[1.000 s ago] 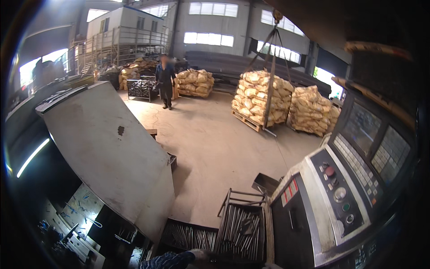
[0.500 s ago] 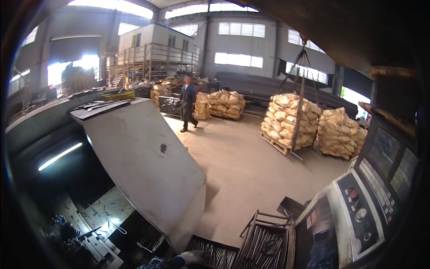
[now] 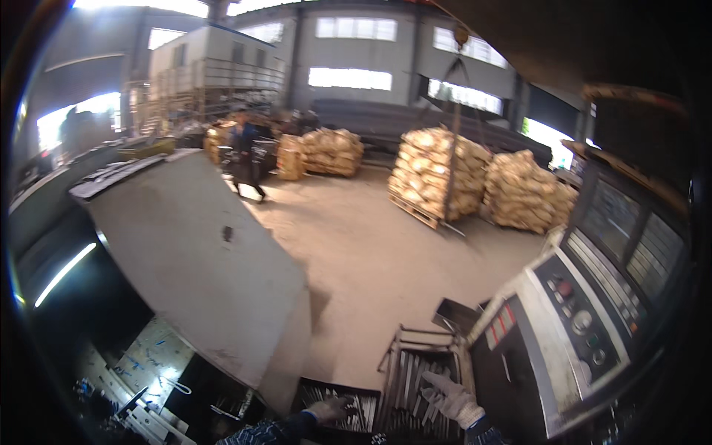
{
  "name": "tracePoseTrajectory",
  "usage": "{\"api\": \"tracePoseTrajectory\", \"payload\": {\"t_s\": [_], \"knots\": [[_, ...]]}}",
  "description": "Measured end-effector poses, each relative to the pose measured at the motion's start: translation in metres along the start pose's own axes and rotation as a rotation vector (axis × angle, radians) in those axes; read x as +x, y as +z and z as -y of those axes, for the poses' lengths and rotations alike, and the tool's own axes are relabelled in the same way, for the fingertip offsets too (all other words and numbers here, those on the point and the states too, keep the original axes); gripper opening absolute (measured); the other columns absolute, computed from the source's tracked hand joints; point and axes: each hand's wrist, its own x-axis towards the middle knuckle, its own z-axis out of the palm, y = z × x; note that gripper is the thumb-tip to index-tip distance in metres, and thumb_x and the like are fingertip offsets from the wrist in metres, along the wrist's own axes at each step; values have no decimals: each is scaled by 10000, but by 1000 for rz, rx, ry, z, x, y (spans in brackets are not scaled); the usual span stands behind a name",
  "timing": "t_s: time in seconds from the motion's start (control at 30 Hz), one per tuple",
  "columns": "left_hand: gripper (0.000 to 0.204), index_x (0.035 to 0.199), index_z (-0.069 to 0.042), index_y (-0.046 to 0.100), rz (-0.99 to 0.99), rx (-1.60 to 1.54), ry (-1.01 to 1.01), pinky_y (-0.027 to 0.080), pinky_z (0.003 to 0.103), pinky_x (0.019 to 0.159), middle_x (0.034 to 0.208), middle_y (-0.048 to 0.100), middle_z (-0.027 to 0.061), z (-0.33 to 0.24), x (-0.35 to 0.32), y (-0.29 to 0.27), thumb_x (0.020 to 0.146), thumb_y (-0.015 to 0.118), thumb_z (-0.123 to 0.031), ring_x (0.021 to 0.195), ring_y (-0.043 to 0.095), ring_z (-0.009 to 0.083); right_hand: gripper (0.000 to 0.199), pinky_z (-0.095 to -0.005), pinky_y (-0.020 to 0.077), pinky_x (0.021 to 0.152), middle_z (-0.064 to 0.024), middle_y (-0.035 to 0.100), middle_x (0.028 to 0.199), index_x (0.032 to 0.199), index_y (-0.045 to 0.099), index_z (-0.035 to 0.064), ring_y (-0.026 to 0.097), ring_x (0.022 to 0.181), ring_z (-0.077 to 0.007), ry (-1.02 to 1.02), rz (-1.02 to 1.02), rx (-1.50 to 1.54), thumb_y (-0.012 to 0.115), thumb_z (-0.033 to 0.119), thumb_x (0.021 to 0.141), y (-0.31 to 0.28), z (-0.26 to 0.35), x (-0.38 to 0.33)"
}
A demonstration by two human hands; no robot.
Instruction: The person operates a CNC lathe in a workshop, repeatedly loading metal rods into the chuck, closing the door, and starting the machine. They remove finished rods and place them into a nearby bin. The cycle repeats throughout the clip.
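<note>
Hands are open: your left hand (image 3: pixel 328 409) rests on metal rods in the black tray (image 3: pixel 337 404), your gloved right hand (image 3: pixel 454 399) over the rack (image 3: pixel 419 371). Rod ends could pinch fingers.

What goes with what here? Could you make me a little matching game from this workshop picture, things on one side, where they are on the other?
Things:
1. left hand
2. right hand
3. control panel
4. sack stacks

Places:
a. far across the floor
b. on the dark tray of metal pieces
c. at the right edge, with knobs
d. over the rack of metal bars

Pairs: 1-b, 2-d, 3-c, 4-a
</note>
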Motion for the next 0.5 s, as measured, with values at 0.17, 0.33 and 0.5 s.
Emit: {"api": "tracePoseTrajectory", "payload": {"t_s": [0.17,0.33,0.5], "knots": [[620,1466,-110,523,-44,-52,103,478,403,1054,1332,661,174,-34,24,23,978,611,-483,1243,616,318,439,-299,522,975,-97,714,1244,1386,597,14,664,1110,-153,-26,-286,-467,684,203,1000,-7,28,-100],[584,1495,-70,477,138,103,289,465,360,1091,1424,610,145,-143,66,45,1016,591,-384,1290,595,291,438,-341,537,941,-113,699,1252,1424,566,28,654,1132,-213,139,-582,-274,628,209,1029,3,25,-229],[436,1420,-14,558,260,-141,617,512,309,1021,1320,670,143,-233,73,97,997,633,-88,1238,629,232,381,-306,541,970,-69,719,1152,1369,605,15,673,1089,-163,260,-874,-154,632,185,1029,-20,50,-354]]}}
